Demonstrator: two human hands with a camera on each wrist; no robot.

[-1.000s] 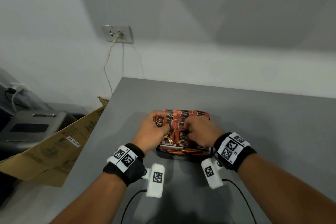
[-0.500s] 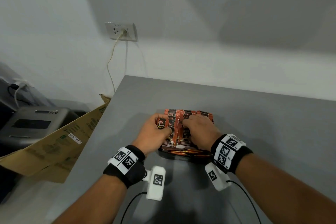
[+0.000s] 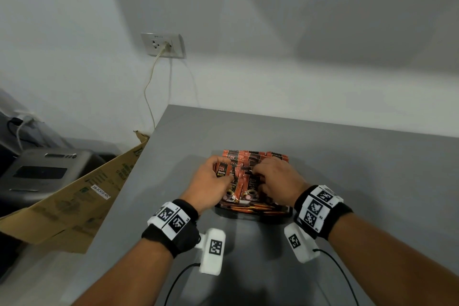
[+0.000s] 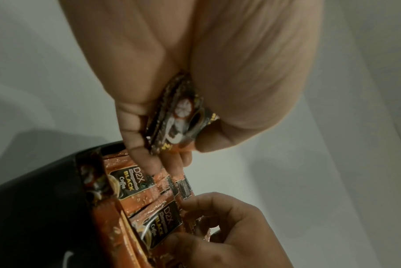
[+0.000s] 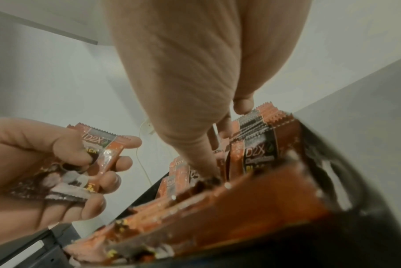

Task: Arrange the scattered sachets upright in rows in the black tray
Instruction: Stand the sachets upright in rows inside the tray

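The left hand (image 3: 211,181) is curled round a small bundle of coffee sachets (image 5: 89,163), thumb on the printed face and fingers behind, holding them upright just over the left end of the black tray (image 3: 250,215). The right hand (image 3: 278,181) has its fingers dug down among the standing sachets (image 3: 250,159) in the tray; they look to be pinching or parting the tops, though the wrist view is too blurred to say whether any one packet is truly gripped. The tray sits on the grey table (image 3: 347,169), already packed with orange and black packets in rows, with a few lying flat along its near edge.

The step in hand appears to be slotting the held bundle into a row. To do it well, the right fingers should push the standing packets back and hold a clear gap open, so the row does not slump forward. The left hand should keep its bundle square, bottom edges level, and lower it straight down into that gap before letting go. The foil is slick and thin, so a loose grip may let the packets fan out or slide; release only once the neighbours press against them
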